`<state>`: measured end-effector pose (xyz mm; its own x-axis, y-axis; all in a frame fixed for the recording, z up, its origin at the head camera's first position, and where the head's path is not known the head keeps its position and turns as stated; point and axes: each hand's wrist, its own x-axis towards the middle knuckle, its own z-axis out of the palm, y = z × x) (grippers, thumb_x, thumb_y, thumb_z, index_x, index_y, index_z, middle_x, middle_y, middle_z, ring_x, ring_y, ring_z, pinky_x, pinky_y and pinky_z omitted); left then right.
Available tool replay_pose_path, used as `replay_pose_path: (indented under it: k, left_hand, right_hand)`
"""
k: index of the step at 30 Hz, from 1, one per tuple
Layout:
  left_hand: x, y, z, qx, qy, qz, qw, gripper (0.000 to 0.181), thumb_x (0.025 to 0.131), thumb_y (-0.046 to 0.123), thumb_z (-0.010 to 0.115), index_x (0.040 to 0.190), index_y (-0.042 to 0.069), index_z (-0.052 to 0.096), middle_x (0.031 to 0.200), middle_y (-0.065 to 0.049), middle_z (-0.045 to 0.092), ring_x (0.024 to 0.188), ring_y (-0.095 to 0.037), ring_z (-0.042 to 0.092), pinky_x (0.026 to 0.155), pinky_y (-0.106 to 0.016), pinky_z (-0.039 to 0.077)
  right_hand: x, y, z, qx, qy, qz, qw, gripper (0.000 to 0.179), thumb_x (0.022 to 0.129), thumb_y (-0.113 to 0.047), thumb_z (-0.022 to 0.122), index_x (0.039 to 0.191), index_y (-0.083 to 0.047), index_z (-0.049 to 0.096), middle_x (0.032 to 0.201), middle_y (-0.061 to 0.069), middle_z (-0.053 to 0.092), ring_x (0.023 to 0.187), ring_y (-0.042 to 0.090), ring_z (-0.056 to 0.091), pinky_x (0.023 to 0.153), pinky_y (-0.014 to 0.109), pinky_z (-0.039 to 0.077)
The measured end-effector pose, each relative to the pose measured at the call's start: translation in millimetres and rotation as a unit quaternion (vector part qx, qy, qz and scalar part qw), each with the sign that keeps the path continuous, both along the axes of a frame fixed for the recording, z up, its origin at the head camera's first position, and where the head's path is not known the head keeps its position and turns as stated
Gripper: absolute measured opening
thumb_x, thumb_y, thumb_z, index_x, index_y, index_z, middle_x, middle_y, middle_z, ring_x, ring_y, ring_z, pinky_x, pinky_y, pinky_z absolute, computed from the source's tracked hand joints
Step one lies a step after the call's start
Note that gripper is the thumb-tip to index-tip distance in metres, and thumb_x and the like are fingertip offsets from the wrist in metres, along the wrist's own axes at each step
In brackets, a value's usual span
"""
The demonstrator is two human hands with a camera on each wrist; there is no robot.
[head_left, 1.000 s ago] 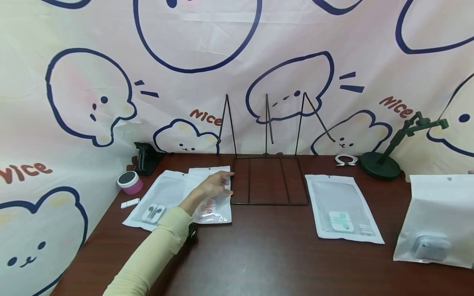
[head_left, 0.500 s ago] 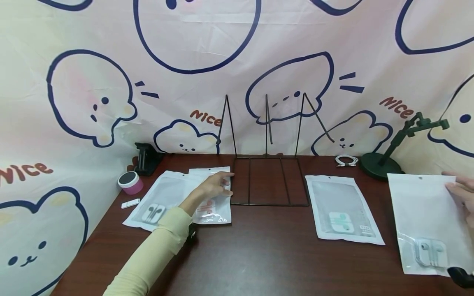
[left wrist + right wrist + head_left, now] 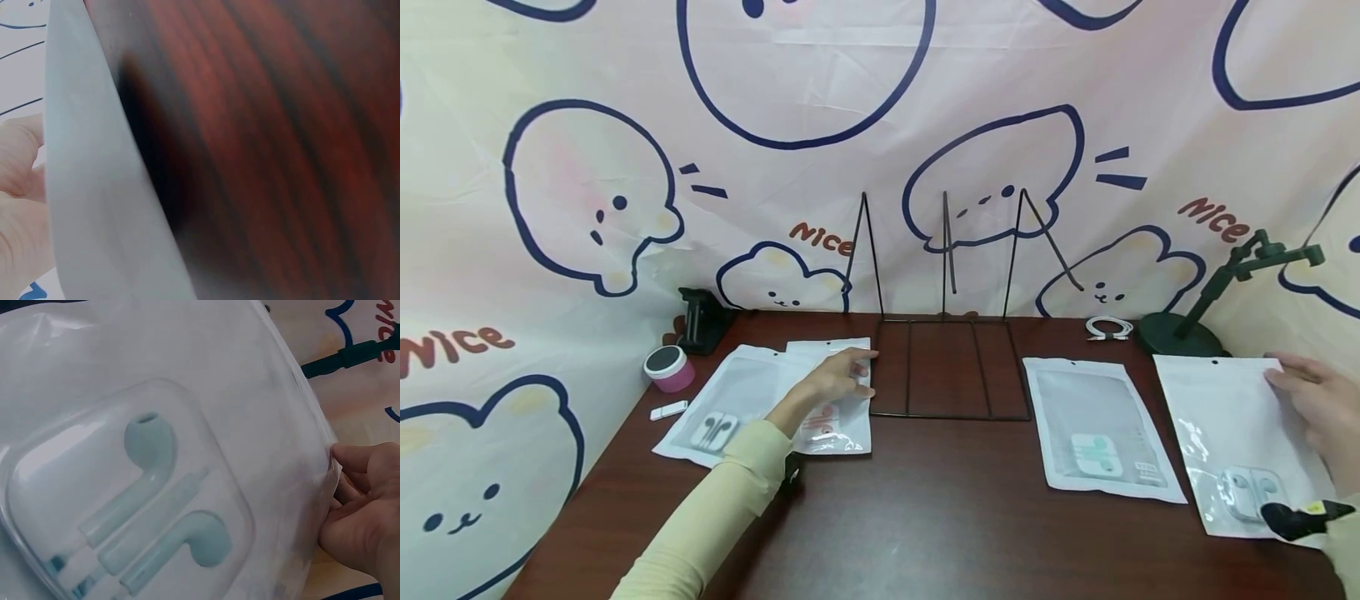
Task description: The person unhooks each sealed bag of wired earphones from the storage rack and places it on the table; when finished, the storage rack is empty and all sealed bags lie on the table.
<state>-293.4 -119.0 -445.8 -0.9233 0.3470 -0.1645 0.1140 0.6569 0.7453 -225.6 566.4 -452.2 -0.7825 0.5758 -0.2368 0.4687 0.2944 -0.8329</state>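
On the right, my right hand [image 3: 1315,408] pinches the right edge of a white zip pouch [image 3: 1225,417]. Close up in the right wrist view, wired earphones [image 3: 187,537] show in a clear case inside it. My left hand [image 3: 827,383] lies over a smaller white pouch [image 3: 850,425] with orange print, and grips it at its right edge. The left wrist view shows a pale pouch edge [image 3: 112,187] above the dark table, the hand partly behind it. Under the left forearm lies a larger white pouch [image 3: 700,425] with earphones.
A black wire rack [image 3: 951,415] stands at the back centre. Right of it lies another earphone pouch [image 3: 1105,425]. A white cable [image 3: 1108,327] and a green stand [image 3: 1183,333] are behind. At left are a pink-and-white jar [image 3: 670,371], a white stick [image 3: 668,410] and a black holder [image 3: 703,321].
My right hand has come into view from the right, and the pouch it pinches has moved left towards the table pouch, turning its earphones to the front. My left hand has stayed put.
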Motion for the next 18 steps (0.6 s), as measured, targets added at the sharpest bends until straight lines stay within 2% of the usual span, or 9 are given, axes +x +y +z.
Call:
replay_pose_path:
  k: [1,4,11,18]
  left_hand:
    - [-0.2,0.2,0.3,0.000,-0.001,0.000,1.0000,0.075,0.087,0.002,0.080,0.155,0.010,0.049,0.127,-0.011,0.062,0.115,-0.024,0.058,0.095,-0.038,0.050]
    - [-0.5,0.5,0.5,0.004,-0.003,0.001,1.0000,0.076,0.087,0.001,0.080,0.155,0.010,0.049,0.126,-0.011,0.062,0.114,-0.024,0.058,0.095,-0.037,0.049]
    - [1.1,1.5,0.3,0.006,-0.013,0.009,0.9999,0.076,0.087,0.002,0.081,0.156,0.011,0.048,0.123,-0.010,0.063,0.107,-0.022,0.059,0.090,-0.035,0.051]
    - [1.6,2.4,1.3,0.000,-0.008,0.006,0.9999,0.076,0.087,0.001,0.081,0.155,0.011,0.049,0.123,-0.011,0.064,0.112,-0.025,0.059,0.091,-0.035,0.051]
  right_hand:
    - [-1.4,-1,-0.8,0.012,-0.010,0.004,0.9999,0.062,0.111,-0.033,0.049,0.166,-0.026,0.022,0.171,0.007,0.027,0.139,0.038,0.036,0.122,0.058,0.028]
    - [-4.5,-6,-2.5,0.027,-0.023,0.018,0.9992,0.062,0.111,-0.030,0.047,0.166,-0.017,0.021,0.172,0.018,0.013,0.144,0.047,0.027,0.122,0.061,0.025]
    - [-10.0,-11,-10.6,0.034,-0.028,0.037,0.9983,0.060,0.111,-0.021,0.044,0.165,-0.006,0.021,0.170,0.023,0.015,0.146,0.047,0.026,0.121,0.057,0.029]
    - [-8.9,-14,-17.9,0.047,-0.033,0.055,0.9968,0.060,0.109,-0.013,0.042,0.163,0.000,0.020,0.169,0.027,0.013,0.146,0.050,0.027,0.119,0.061,0.030]
